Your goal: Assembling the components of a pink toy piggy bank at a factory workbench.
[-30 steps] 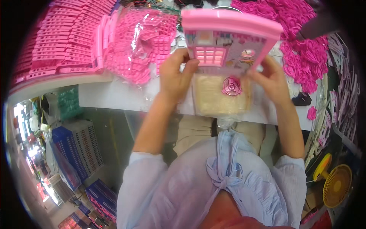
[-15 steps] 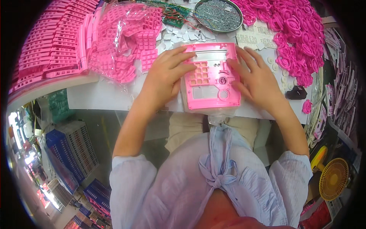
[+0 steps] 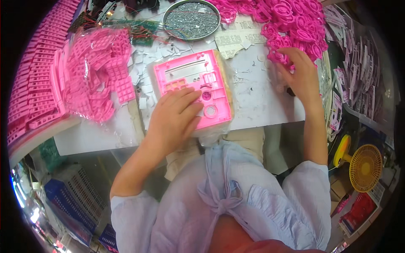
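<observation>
A pink plastic casing (image 3: 221,101) lies tilted on the worktable, its ribbed inner side up, over a pad wrapped in clear plastic. It has a long slot, a round opening and a pink key grid (image 3: 174,85) set into it. My left hand (image 3: 175,118) lies over the casing's lower left part with fingers stretched out, hiding some of the grid. At the near edge of a heap of pink ring-shaped parts (image 3: 291,21), my right hand (image 3: 301,76) has thumb and forefinger apart, with pink parts between them. Whether it grips one I cannot make out.
A round metal tin (image 3: 168,31) of small screws stands at the back beside wired green circuit boards (image 3: 143,31). Bagged pink key grids (image 3: 95,67) and stacked pink casings (image 3: 40,55) fill the left. Printed paper (image 3: 236,38) lies near the heap. A yellow fan (image 3: 365,168) stands lower right.
My right hand has left the casing and moved right to the pink heap. My left hand has slid down onto the casing, which now lies tilted. The whole view has shifted.
</observation>
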A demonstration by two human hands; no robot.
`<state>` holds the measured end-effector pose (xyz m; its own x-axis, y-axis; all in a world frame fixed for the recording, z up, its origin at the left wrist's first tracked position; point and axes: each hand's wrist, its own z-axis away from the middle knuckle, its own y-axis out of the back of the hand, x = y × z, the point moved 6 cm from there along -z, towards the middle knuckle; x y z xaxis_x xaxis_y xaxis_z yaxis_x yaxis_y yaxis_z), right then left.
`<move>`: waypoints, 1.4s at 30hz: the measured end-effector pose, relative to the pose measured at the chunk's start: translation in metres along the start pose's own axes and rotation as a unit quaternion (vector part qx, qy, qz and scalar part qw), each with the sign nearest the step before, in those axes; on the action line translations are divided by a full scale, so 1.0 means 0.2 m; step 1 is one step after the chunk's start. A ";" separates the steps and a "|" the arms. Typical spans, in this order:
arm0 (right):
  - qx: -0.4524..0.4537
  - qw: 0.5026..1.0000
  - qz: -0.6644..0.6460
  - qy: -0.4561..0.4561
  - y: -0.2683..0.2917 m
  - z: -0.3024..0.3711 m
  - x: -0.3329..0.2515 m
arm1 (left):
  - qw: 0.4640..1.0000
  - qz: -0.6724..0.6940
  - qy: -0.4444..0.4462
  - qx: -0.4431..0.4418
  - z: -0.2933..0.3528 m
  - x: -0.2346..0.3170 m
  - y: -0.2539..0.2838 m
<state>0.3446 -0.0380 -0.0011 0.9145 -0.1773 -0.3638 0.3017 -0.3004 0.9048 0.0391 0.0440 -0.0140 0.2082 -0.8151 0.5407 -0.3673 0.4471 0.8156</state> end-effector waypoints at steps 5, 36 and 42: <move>0.051 0.985 0.138 0.086 -0.05 -0.04 0.11 | 1.000 0.011 -0.006 -0.008 -0.02 -0.02 0.00; -0.027 0.905 -0.347 0.243 -0.08 0.04 -0.69 | 0.723 0.629 0.282 -0.030 -0.07 0.03 -0.10; -0.050 0.923 -0.361 0.123 -0.11 0.10 -0.75 | 0.724 0.630 0.279 0.033 0.02 -0.01 -0.06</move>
<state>0.1950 -0.0238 0.0294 0.4958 0.2575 -0.8294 0.8682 -0.1665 0.4674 0.0396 0.0374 -0.0261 -0.0032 0.5089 0.8608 -0.6233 0.6721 -0.3997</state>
